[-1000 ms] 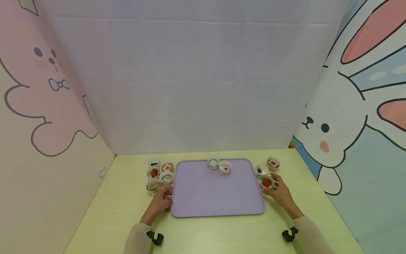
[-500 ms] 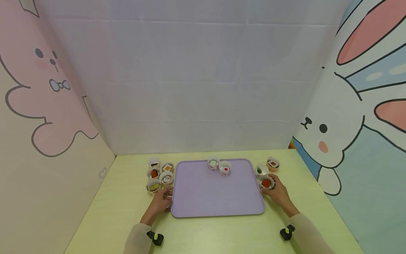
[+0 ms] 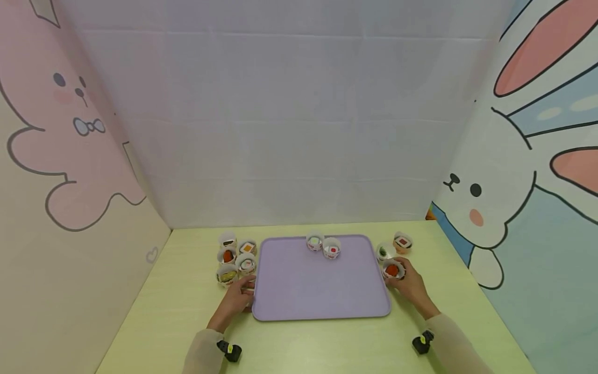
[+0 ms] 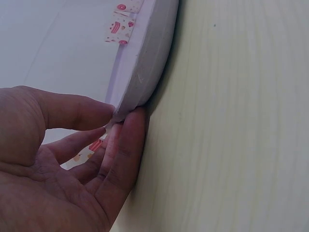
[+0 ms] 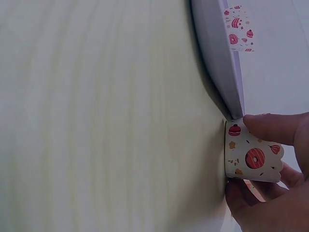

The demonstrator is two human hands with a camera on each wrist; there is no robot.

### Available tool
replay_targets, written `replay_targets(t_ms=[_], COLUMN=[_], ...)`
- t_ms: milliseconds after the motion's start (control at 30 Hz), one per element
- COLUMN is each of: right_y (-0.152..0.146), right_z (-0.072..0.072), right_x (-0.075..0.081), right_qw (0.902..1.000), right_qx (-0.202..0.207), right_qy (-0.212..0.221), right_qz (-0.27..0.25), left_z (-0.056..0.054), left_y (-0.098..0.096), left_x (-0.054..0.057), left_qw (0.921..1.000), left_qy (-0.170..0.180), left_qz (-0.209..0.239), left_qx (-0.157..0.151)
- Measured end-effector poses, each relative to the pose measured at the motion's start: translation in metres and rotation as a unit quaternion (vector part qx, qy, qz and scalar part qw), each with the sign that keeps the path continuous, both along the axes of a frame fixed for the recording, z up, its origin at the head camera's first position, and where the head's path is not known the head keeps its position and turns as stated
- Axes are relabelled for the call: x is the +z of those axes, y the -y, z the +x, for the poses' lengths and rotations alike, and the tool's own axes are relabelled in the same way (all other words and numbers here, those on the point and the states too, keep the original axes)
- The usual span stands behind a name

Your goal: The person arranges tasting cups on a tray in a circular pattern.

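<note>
A lilac tray (image 3: 320, 296) lies in the middle of the table. At its left edge is my left hand (image 3: 235, 298); in the left wrist view its thumb and fingers pinch the tray's rim (image 4: 152, 58). My right hand (image 3: 413, 285) holds a small paper cup (image 5: 253, 152) printed with red sweets, upright beside the tray's right edge. Thumb and fingers lie on opposite sides of this cup, and something orange-red (image 3: 392, 270) shows inside it. Two similar paper cups, one with a green-topped piece (image 3: 315, 241) and one with a red-centred piece (image 3: 333, 250), stand at the tray's far edge.
Several paper cups with small food-like pieces cluster left of the tray, among them a yellow-green one (image 3: 227, 276). Right of it stand a cup with green (image 3: 384, 251) and one with a dark-red square (image 3: 403, 242). A white backdrop (image 3: 299, 130) rises behind the table (image 3: 317, 345).
My right hand has shifted slightly left and closer around the cup with the orange-red content. The left hand, tray and other cups stay in place; the head view tilts slightly.
</note>
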State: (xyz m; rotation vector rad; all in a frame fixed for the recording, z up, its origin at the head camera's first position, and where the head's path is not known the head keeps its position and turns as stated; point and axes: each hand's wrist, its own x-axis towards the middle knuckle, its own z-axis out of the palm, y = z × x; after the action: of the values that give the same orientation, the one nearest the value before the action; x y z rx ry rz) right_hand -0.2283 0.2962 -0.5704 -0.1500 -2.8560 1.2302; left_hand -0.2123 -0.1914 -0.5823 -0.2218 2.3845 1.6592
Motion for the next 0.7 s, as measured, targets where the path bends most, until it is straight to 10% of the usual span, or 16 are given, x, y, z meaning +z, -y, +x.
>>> replay_targets(t_ms=[700], right_y=[-0.01], right_z=[0.013], right_x=[0.003], right_qw=[0.9999], right_qx=[-0.011], right_qy=[0.002], right_qz=[-0.005], left_z=[0.002], left_y=[-0.001], left_x=[0.001], left_qw=[1.0], left_qy=[-0.006], left_qz=[-0.001], left_qx=[-0.003])
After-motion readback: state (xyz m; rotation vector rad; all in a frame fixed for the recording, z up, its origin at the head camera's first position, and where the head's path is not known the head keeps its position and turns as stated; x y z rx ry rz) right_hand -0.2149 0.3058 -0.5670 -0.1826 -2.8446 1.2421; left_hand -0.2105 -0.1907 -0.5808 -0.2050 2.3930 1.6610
